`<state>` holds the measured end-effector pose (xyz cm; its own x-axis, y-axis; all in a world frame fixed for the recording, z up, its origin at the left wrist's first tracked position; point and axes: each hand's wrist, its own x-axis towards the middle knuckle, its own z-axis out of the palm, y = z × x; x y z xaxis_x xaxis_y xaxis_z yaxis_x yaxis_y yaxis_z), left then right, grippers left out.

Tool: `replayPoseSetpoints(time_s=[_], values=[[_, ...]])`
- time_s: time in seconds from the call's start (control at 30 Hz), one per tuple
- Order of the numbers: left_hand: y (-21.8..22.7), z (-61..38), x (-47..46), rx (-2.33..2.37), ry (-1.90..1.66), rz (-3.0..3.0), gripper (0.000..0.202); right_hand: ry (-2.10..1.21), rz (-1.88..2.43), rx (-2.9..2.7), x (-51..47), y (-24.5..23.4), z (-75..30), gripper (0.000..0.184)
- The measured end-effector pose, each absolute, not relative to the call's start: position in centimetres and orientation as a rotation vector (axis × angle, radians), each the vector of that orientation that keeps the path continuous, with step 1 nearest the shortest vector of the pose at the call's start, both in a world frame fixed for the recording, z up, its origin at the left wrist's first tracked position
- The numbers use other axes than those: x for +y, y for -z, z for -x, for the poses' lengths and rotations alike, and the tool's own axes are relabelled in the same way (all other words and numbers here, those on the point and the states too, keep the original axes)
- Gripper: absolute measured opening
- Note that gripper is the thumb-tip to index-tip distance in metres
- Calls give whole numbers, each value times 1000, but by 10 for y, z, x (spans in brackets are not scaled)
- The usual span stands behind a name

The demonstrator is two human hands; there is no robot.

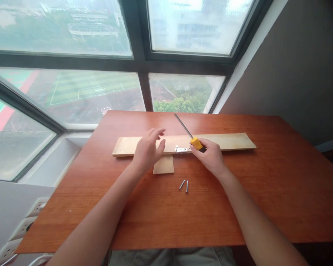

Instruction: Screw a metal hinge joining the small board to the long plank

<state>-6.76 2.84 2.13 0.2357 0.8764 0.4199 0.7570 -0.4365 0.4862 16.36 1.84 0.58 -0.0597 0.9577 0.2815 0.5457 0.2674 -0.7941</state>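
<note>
A long pale wooden board [227, 142] lies across the reddish table [266, 192]. A small wooden block [163, 165] sits against its near edge. A small metal bracket [181, 149] rests on the board. My right hand [211, 157] is closed on a screwdriver [194, 140] with a yellow handle, whose thin shaft points up and away to the left. My left hand [149, 149] hovers over the board with its fingers apart, holding nothing. Two screws [184, 184] lie on the table just in front of the block.
Large windows [100, 85] stand behind the table's far edge. A grey wall [299, 66] runs along the right. White power strips [22, 229] lie on the sill at lower left.
</note>
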Motion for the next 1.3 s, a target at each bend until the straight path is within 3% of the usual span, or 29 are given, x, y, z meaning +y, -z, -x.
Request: replayPoseSetpoints(time_s=[0.4, 0.87, 1.0, 1.17, 1.3], values=[[0, 81, 37, 1723, -618, -2462, 38, -376, 1384, -1917, 24, -4, -150, 11], [-3, 80, 35, 1696, -517, -2530, 29, -581, 1481, -1814, 17, -26, -177, 23], [-5, 79, 33, 1691, -473, -2551, 32, -669, 1474, -1883, 19, -46, -190, 41], [-5, 78, 33, 1682, -458, -2574, 37, -506, 1375, -1859, 25, -88, -186, 21], [-4, 78, 32, 1677, -460, -2580, 41, -509, 1245, -1734, 35, -118, -175, 29]])
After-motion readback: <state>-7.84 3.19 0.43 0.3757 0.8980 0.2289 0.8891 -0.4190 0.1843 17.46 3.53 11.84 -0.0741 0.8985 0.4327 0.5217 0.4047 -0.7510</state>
